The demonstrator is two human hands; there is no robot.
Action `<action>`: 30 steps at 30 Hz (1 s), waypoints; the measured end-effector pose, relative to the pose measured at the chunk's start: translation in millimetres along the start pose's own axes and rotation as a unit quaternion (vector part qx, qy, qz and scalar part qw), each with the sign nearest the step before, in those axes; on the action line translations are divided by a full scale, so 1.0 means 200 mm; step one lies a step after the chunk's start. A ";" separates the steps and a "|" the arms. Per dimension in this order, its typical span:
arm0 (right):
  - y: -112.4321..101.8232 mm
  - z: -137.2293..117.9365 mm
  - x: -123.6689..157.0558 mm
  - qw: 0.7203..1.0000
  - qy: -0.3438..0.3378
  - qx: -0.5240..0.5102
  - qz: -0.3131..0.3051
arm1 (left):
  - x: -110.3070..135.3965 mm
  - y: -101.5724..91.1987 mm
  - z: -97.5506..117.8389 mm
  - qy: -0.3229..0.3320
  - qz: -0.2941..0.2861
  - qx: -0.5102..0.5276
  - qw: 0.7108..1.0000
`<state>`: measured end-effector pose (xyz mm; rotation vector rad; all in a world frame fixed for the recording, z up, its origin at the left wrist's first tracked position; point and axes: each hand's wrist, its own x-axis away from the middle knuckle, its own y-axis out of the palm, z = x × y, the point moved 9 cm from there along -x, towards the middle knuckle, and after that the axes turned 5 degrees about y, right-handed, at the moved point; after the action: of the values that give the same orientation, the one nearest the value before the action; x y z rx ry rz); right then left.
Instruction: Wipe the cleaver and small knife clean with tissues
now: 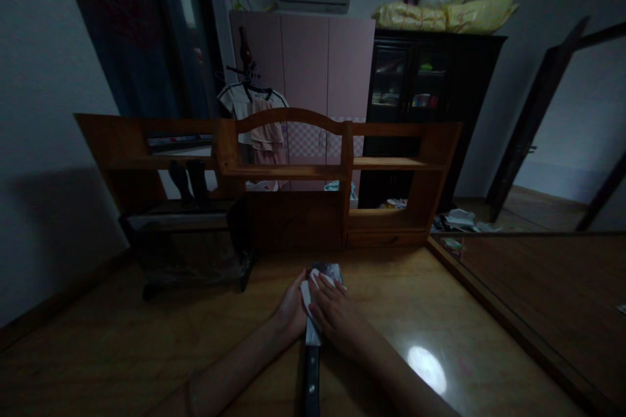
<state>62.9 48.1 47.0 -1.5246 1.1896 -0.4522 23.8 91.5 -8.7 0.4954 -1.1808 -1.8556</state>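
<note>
A knife (312, 365) lies on the wooden desk (147, 345), its dark handle pointing toward me and its blade pointing away. A white cloth or tissue (308, 293) covers part of the blade. My left hand (289, 310) rests on the left side of the blade, fingers curled against the cloth. My right hand (337, 316) lies over the blade and cloth from the right, fingers pressed together on top. The blade's far end (328, 270) shows past my fingertips.
A wooden shelf unit (288, 176) stands at the back of the desk. A dark box-like object (190, 254) sits at the left under it. A second table (548, 300) adjoins on the right. Wardrobes, hanging clothes and an open doorway lie beyond.
</note>
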 end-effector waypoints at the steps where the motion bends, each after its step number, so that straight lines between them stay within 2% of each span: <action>1: 0.00 0.00 0.00 1.000 0.000 -0.001 -0.002 | 0.00 0.00 0.00 0.001 0.000 0.001 1.000; 13: 0.01 0.02 0.00 1.000 0.016 0.000 -0.005 | 0.01 0.02 0.00 -0.002 0.001 -0.012 1.000; 20: 0.00 0.02 0.00 1.000 0.021 0.003 -0.002 | 0.00 -0.01 0.01 0.006 0.009 -0.023 1.000; 25: -0.01 0.01 0.01 1.000 0.021 0.003 0.001 | 0.00 0.00 0.00 0.002 -0.010 -0.024 1.000; 30: -0.02 0.00 0.01 1.000 0.021 0.001 0.000 | 0.00 -0.01 0.01 0.012 0.006 -0.017 1.000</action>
<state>65.8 47.1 50.5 -1.5200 1.2225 -0.4868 22.4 93.4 -9.1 0.4875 -1.1319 -1.8519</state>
